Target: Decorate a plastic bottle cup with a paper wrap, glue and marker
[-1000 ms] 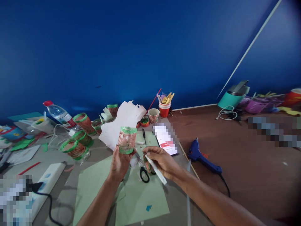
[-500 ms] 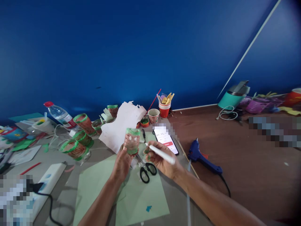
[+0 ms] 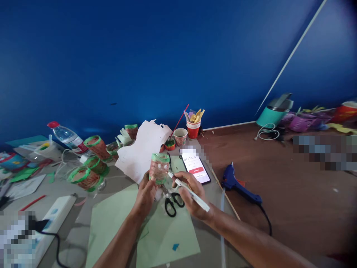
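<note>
Green-rimmed clear plastic cup [image 3: 158,168] sat gripped in the left hand [image 3: 146,193]; the right hand [image 3: 192,197] fingers clasped a white cylindrical pen [image 3: 199,202], its tip just beside the cup.

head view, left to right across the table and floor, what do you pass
bottle → cup in left hand → pen in right hand → glue gun → teal bin

Left hand [image 3: 145,193] gripping green-rimmed cup [image 3: 158,168], right hand [image 3: 192,195] holding white marker [image 3: 189,192] against it, scissors [image 3: 170,201] below
</note>
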The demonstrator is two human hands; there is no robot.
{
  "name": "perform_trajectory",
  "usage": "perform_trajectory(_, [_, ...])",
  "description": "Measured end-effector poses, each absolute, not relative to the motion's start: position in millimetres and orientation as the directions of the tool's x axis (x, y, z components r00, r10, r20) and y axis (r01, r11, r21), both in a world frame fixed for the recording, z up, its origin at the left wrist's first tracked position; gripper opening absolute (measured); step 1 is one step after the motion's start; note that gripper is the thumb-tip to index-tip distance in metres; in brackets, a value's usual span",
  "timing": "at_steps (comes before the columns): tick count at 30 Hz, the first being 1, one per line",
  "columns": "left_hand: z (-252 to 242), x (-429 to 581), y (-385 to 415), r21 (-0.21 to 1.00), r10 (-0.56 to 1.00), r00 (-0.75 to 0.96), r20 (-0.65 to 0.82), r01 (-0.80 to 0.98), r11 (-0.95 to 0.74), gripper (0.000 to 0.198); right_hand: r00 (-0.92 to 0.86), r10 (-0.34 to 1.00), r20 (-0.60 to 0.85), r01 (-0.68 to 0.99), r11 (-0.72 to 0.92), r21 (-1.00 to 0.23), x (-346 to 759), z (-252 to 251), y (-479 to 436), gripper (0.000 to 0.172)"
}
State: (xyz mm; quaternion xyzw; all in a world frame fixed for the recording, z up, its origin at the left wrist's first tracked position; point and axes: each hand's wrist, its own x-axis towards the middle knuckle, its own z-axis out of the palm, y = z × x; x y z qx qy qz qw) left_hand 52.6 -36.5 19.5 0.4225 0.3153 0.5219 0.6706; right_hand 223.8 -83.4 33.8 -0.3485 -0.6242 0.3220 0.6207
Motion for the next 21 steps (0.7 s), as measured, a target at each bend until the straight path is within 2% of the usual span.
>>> perform_trajectory(3, [15.4,52.5,-35.8,0.916,0.961,0.273,0.046,-0.396,0.069,0.042,-0.050,0.737,0.674,0.140,0.673,-0.726,225.5,36.5,-83.2,0.025])
perform_trajectory(6, [16.5,54.3,-37.0,0.924,0.955,0.286,0.074,-0.381,0.042,0.045,-0.138,0.679,0.721,0.146,0.734,-0.664,228.6,40.9,-83.8,0.037])
perform_trajectory(8, [18.3,55.9,-37.9,0.923,0.952,0.295,0.083,-0.382,0.038,0.044,-0.149,0.672,0.725,0.139,0.740,-0.658,229.7,42.1,-84.6,0.041])
perform_trajectory(13, [20.2,57.9,-39.0,0.922,0.951,0.297,0.090,-0.386,0.034,0.046,-0.119,0.684,0.720,0.168,0.728,-0.664,227.9,37.5,-84.6,0.037])
perform_trajectory(21, [17.8,55.6,-39.8,0.922,0.957,0.283,0.064,-0.384,0.052,0.050,-0.078,0.682,0.727,0.195,0.726,-0.659,226.7,36.4,-85.8,0.039])
